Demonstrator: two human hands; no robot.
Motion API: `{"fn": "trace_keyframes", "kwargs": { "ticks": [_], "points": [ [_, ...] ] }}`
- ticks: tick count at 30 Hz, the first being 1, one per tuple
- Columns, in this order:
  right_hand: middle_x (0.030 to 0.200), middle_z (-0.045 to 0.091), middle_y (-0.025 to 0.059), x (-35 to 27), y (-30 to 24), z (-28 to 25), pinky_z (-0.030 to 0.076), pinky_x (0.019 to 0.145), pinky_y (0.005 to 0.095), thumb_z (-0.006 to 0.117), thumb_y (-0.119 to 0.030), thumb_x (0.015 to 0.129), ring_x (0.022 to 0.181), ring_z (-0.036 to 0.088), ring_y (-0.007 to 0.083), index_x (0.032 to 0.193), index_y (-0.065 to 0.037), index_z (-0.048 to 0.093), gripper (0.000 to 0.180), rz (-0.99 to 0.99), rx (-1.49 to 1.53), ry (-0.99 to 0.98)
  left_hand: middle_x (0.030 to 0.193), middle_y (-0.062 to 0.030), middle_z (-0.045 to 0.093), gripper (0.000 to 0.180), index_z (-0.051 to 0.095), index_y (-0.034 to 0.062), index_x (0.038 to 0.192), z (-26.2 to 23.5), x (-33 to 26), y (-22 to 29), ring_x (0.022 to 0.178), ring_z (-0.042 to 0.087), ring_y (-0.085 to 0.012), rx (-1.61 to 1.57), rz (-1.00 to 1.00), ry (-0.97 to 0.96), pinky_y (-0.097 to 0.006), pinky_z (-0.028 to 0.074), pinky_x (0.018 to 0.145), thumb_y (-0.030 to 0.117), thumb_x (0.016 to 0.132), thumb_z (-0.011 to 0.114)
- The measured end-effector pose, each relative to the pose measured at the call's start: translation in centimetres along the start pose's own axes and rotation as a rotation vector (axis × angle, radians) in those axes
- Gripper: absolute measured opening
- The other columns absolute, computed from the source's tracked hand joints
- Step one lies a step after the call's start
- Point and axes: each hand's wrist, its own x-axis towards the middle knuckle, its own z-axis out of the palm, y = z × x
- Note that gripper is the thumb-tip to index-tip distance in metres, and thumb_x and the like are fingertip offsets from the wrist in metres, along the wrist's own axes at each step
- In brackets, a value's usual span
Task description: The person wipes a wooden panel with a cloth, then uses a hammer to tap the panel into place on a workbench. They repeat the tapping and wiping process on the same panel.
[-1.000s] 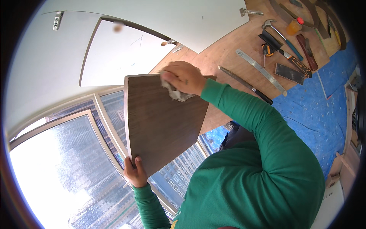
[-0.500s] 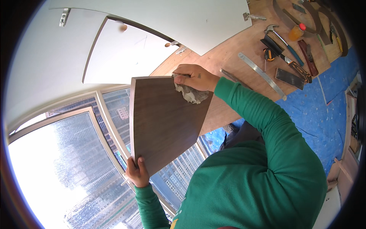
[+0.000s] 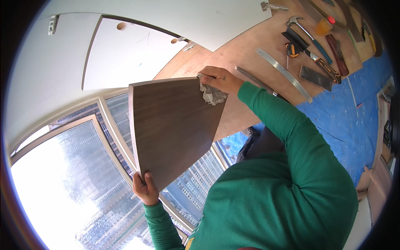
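A dark brown wooden panel [image 3: 175, 129] is held up tilted in front of me, its pale edge facing left. My left hand [image 3: 146, 189] grips its lower left corner, thumb on the brown face and fingers behind the edge. At the panel's upper right, my right hand [image 3: 218, 79] is closed on a crumpled grey-beige rag [image 3: 212, 95]. The rag hangs against the brown face near the top edge, with the thumb pressing over it. Part of the rag is hidden under the fingers.
On the plywood table [image 3: 237, 125] lie a steel ruler [image 3: 283, 74], a hammer [image 3: 310, 38], a handsaw [image 3: 318, 64], a tape measure [image 3: 291, 50], a dark block [image 3: 316, 78] and an orange-filled bottle [image 3: 325, 26]. White hinged boards [image 3: 125, 54] are at the back; a window [image 3: 62, 166] is left.
My right hand and the rag have slid right along the panel's top edge. The panel and my left hand have shifted slightly left in view, as has the background.
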Motion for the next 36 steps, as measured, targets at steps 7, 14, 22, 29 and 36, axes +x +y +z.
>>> {"fn": "trace_keyframes", "kwargs": {
  "ticks": [7, 14, 22, 29, 36],
  "points": [
    [0.111, 0.072, 0.0076, -4.1, 5.3, -2.8, 0.05, 0.096, 0.0309, 0.06, -0.036, 0.107, 0.106, 0.064, 0.0165, 0.122, -0.003, 0.07, 0.039, 0.203, 0.08, 0.316, 0.066, -0.0023, 0.044, 0.048, 0.054, 0.0028, 0.083, -1.8, 3.6, 0.8, 0.063, 0.038, -0.0111, -0.066, -0.093, -0.281, -0.032, 0.033, 0.055, 0.045, 0.1, 0.068],
    [0.104, 0.072, 0.0082, -6.6, 1.8, -4.1, 0.05, 0.09, 0.0312, 0.063, -0.036, 0.104, 0.098, 0.064, 0.0163, 0.12, -0.002, 0.071, 0.039, 0.351, 0.088, 0.343, 0.071, 0.0062, 0.044, 0.047, 0.058, 0.003, 0.083, -0.6, 10.9, 3.6, 0.067, 0.037, -0.0053, -0.299, 0.006, -0.376, -0.027, 0.026, 0.058, 0.046, 0.097, 0.07],
    [0.098, 0.068, 0.0097, -4.7, 2.6, -2.6, 0.051, 0.086, 0.0354, 0.073, -0.026, 0.095, 0.098, 0.065, 0.0212, 0.112, -0.005, 0.073, 0.027, 0.229, -0.094, 0.268, 0.109, -0.0077, 0.063, 0.05, 0.054, -0.0015, 0.129, 4.5, 18.1, 8.6, 0.101, 0.057, -0.0167, -0.658, 0.088, -0.482, -0.031, 0.045, 0.092, 0.02, 0.087, 0.072],
    [0.095, 0.062, 0.0082, -2.3, 1.9, -0.3, 0.051, 0.084, 0.0376, 0.077, -0.02, 0.089, 0.096, 0.062, 0.026, 0.106, -0.005, 0.076, 0.023, -0.054, -0.166, 0.293, 0.135, -0.0173, 0.063, 0.087, 0.04, -0.0027, 0.156, 4.1, 18.2, 9.0, 0.125, 0.059, -0.0283, -0.776, -0.18, -0.649, -0.038, 0.041, 0.112, 0.005, 0.073, 0.064],
    [0.095, 0.067, 0.008, 1.2, -3.3, 0.6, 0.05, 0.084, 0.0382, 0.077, -0.019, 0.088, 0.096, 0.062, 0.026, 0.101, -0.005, 0.077, 0.019, -0.238, -0.017, 0.179, 0.134, -0.0172, 0.063, 0.086, 0.042, -0.0027, 0.154, 4.2, 18.2, 8.9, 0.123, 0.06, -0.0282, -0.784, -0.231, -0.637, -0.038, 0.043, 0.11, 0.005, 0.072, 0.066]
  ]
}}
